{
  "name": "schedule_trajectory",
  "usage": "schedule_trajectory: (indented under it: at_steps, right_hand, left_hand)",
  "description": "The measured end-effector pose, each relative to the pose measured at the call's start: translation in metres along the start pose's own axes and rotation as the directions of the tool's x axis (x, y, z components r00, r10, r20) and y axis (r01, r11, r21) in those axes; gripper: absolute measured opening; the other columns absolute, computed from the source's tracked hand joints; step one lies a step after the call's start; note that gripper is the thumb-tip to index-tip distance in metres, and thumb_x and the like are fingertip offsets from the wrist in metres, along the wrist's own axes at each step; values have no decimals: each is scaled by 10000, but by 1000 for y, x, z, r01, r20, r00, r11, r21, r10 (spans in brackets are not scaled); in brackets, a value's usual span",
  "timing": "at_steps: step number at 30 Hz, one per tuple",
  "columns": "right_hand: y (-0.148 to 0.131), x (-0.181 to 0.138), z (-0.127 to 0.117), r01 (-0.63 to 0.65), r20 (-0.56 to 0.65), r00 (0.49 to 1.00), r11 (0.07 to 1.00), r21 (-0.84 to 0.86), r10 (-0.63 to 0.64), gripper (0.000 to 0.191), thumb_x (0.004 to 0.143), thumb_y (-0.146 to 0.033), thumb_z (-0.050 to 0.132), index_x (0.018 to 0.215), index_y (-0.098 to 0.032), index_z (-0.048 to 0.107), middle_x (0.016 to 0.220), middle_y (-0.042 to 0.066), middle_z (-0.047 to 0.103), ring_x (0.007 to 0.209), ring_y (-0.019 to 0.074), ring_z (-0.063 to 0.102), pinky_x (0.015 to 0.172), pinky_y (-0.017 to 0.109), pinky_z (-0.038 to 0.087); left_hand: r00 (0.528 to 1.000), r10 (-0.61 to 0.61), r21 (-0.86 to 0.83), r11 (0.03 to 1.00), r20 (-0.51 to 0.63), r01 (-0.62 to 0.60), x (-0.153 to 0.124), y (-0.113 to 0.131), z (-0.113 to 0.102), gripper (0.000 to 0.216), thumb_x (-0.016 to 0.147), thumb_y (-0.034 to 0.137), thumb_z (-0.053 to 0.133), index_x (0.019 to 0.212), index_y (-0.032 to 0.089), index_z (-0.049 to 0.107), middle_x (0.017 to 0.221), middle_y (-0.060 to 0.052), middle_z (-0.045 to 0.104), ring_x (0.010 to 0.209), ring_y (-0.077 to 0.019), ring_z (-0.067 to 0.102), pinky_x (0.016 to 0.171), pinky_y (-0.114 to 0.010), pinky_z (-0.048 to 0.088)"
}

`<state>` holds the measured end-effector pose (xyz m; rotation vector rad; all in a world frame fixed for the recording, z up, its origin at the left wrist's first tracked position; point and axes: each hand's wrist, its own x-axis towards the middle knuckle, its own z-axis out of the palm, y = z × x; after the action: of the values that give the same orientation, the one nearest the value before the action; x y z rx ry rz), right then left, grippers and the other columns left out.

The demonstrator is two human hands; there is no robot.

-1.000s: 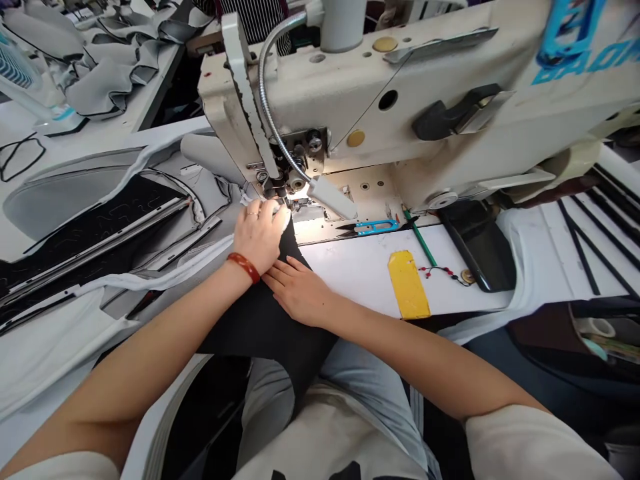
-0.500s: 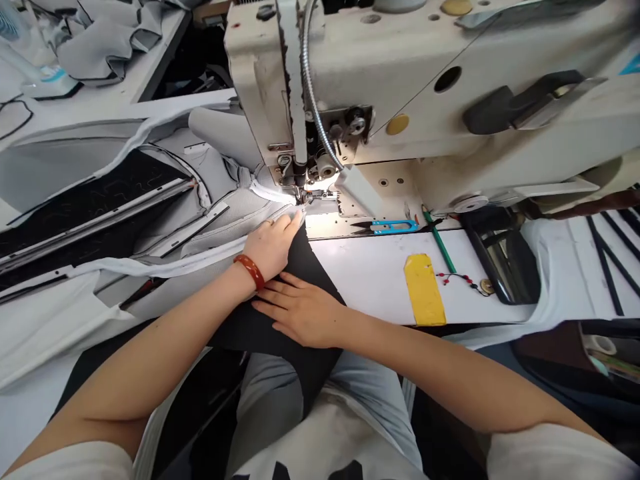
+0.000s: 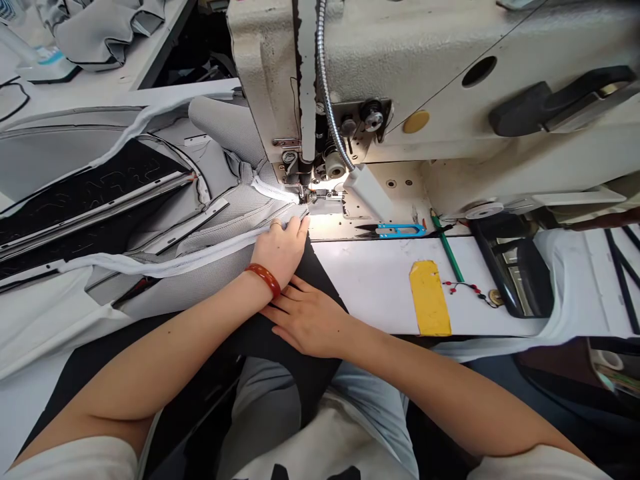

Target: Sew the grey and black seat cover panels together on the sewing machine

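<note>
Close in front of the presser foot (image 3: pixel 323 195) of a sewing machine, my left hand (image 3: pixel 280 252) has its fingers bent and pressed together at the edge of a grey fabric cover (image 3: pixel 215 233). That wrist wears a reddish-brown bangle (image 3: pixel 264 279). A white strip (image 3: pixel 170 265) runs along the cover's edge towards this hand. My right hand (image 3: pixel 313 319) lies flat, fingers stretched out, on a black sheet of material (image 3: pixel 320 267) that hangs over the table edge onto my lap. Its fingertips are just under the left wrist.
Blue thread snips (image 3: pixel 400 231), a green pencil (image 3: pixel 447 247), a yellow tag (image 3: pixel 430 298) and a beaded cord (image 3: pixel 467 288) lie right of the needle area. A dark phone-like object (image 3: pixel 515 267) is beyond them. Grey fabric pieces (image 3: pixel 103 30) are heaped at the back left.
The view has shifted slightly, so the machine sits further right and looks bigger. My left fingers are more bent and a little further from the presser foot. My right hand still lies flat.
</note>
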<state>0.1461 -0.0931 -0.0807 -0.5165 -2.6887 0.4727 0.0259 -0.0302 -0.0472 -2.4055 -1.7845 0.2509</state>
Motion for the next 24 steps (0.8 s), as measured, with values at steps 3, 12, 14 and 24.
schedule_trajectory:
  at_steps: [3, 12, 14, 24]
  right_hand:
    - [1, 0, 1, -3, 10, 1000, 1000, 4, 3, 451, 1016, -315, 398, 1405, -115, 505, 1385, 114, 580, 1334, 257, 454, 1207, 492, 237]
    - [0, -1, 1, -31, 44, 999, 1000, 5, 31, 462, 1018, -331, 407, 1434, -145, 481, 1527, 99, 433, 1443, 241, 330, 1221, 471, 212]
    - [0, -2, 1, -32, 39, 999, 999, 7, 31, 461, 1018, -328, 404, 1436, -147, 480, 1530, 95, 430, 1445, 241, 328, 1224, 473, 205]
    - [21, 7, -6, -40, 45, 998, 999, 9, 40, 451, 1006, -317, 439, 1428, -167, 493, 1516, 92, 450, 1441, 239, 342, 1209, 468, 232]
  left_hand:
    - [999, -37, -4, 999, 26, 37, 3, -2, -4, 511, 895, 71, 411, 1379, 218, 488, 1085, -143, 599, 975, -295, 577, 605, -329, 478]
    - [994, 1, -64, 998, 112, 7, 11, -22, -12, 659, 766, 0, 543, 1356, 288, 490, 1098, -80, 629, 1034, -309, 582, 693, -363, 500]
    - [988, -2, -67, 998, 152, 12, 15, -22, -14, 726, 761, 17, 555, 1414, 312, 439, 1119, -82, 625, 1024, -312, 589, 716, -380, 502]
    - [992, 16, -40, 999, 126, -11, 43, -30, -13, 646, 770, 58, 541, 1371, 294, 515, 1088, -91, 606, 1000, -287, 594, 771, -376, 495]
